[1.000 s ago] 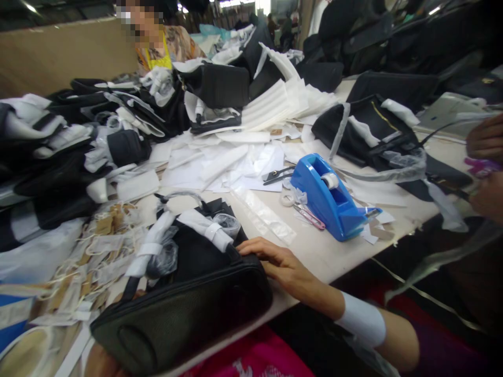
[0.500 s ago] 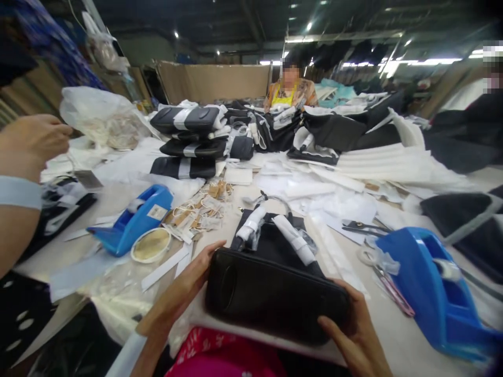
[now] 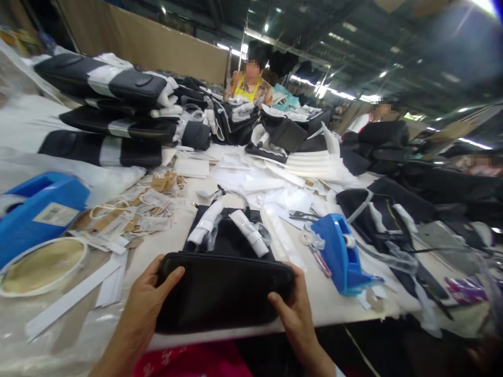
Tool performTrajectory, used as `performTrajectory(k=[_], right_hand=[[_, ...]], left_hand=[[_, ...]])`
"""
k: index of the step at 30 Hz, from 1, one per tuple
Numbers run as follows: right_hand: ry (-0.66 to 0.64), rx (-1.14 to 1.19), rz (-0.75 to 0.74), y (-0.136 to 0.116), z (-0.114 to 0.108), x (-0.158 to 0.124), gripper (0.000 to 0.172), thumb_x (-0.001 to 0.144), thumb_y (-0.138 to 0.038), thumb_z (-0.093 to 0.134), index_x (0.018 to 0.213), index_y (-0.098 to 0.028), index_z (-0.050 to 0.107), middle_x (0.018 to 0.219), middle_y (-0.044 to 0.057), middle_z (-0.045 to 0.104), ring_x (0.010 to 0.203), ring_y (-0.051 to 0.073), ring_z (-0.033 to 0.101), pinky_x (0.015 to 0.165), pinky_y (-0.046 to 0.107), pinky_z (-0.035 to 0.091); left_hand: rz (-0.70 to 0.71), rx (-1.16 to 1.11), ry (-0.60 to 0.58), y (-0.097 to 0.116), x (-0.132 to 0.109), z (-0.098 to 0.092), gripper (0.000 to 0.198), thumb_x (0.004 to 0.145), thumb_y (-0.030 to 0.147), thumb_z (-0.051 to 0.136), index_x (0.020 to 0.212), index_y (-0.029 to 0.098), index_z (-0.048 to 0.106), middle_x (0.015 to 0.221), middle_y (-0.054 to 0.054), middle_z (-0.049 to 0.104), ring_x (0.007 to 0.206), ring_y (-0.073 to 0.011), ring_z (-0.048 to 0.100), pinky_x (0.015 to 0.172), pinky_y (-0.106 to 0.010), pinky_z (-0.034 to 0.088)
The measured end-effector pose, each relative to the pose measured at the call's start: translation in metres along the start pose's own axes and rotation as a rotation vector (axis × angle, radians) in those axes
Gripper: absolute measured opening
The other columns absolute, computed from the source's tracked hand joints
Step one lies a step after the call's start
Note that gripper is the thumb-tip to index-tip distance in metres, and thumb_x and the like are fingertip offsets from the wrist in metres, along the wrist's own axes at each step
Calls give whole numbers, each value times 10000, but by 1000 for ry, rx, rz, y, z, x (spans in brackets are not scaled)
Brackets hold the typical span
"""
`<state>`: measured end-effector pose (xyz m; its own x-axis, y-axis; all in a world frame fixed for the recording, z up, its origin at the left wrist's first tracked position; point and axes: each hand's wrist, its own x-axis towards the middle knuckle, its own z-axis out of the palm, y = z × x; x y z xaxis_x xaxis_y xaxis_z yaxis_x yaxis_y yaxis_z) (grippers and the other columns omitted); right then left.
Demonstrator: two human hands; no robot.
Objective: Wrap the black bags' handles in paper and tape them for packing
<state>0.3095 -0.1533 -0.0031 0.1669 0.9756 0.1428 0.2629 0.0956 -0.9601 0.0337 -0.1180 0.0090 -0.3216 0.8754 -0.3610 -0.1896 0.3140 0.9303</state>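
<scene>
A black handbag (image 3: 223,290) lies at the table's near edge, its flat base tilted up toward me. My left hand (image 3: 151,293) grips its left end, thumb pressed on the base and fingers behind it. At the right end, my right hand (image 3: 293,303) holds on the same way, thumb in front. Beyond the base, the handles are wrapped in white padding (image 3: 248,233) with clear film, and a thin looped strap stands behind them.
Blue tape dispensers stand left (image 3: 43,209) and right (image 3: 340,251). Near the left one are a round tub (image 3: 45,267), tags with strings (image 3: 133,209) and white strips. Black bags (image 3: 110,128) are stacked at the back left. A person (image 3: 248,86) in a yellow apron is across the table.
My view has swung to the right. My left hand has moved from beside the bag's corner to a thumb-in-front grip. Another person's arm at the left has left the view.
</scene>
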Motion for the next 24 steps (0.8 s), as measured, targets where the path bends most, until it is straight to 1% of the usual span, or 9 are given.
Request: performTrajectory(k=[3, 5, 8, 11, 13, 16, 21, 24], right_hand=[[72, -54, -15, -1, 5, 3, 570, 722, -365, 746, 1195, -232, 456, 1113, 35, 554, 1037, 218, 546, 923, 333, 448], [96, -42, 39, 0, 8, 4, 496, 734, -348, 739, 1134, -237, 468, 1017, 5, 560, 942, 191, 552, 847, 303, 465], [89, 17, 110, -1, 11, 5, 380, 751, -336, 719, 1034, -233, 486, 896, -21, 538, 821, 165, 531, 729, 266, 468], [72, 60, 132, -2, 11, 9, 357, 731, -338, 729, 973, -224, 494, 844, -28, 527, 772, 158, 516, 675, 251, 462], [46, 70, 150, -3, 10, 12, 356, 727, -343, 732, 962, -220, 495, 824, -31, 527, 752, 155, 510, 659, 247, 460], [24, 53, 175, -3, 7, 13, 357, 721, -354, 739, 949, -213, 502, 804, -33, 525, 740, 154, 507, 653, 246, 456], [18, 33, 150, 0, 5, 11, 364, 719, -381, 744, 949, -205, 522, 801, -26, 530, 736, 159, 505, 644, 249, 449], [39, 44, 129, -2, 5, 16, 372, 711, -364, 753, 961, -205, 528, 814, -23, 549, 749, 164, 515, 672, 259, 450]], left_hand=[[-20, 10, -31, 1, 1, 1, 665, 492, 502, 859, 1040, 217, 612, 818, 12, 702, 693, -188, 655, 577, -233, 553], [-34, 20, -48, 0, 2, 1, 634, 510, 494, 858, 1026, 216, 617, 809, 12, 700, 699, -192, 660, 585, -239, 561], [-57, 20, -36, -3, 4, 2, 601, 532, 503, 847, 1007, 214, 620, 786, 17, 690, 698, -194, 660, 587, -245, 564], [-25, 36, -23, -6, 8, 2, 582, 544, 495, 844, 996, 204, 621, 769, 17, 679, 684, -186, 653, 573, -233, 555], [7, 56, -26, -8, 10, 1, 567, 566, 493, 835, 1000, 197, 622, 783, 9, 682, 701, -186, 654, 586, -230, 555], [0, 71, -51, -9, 11, 0, 559, 593, 504, 817, 1014, 194, 619, 802, 4, 687, 721, -192, 656, 605, -241, 564], [9, 75, -43, -7, 10, 0, 601, 574, 512, 824, 1047, 203, 619, 803, 12, 696, 737, -190, 658, 609, -223, 560], [34, 78, -53, -4, 15, 5, 596, 574, 518, 822, 1029, 190, 621, 816, 2, 701, 723, -191, 657, 608, -231, 559]])
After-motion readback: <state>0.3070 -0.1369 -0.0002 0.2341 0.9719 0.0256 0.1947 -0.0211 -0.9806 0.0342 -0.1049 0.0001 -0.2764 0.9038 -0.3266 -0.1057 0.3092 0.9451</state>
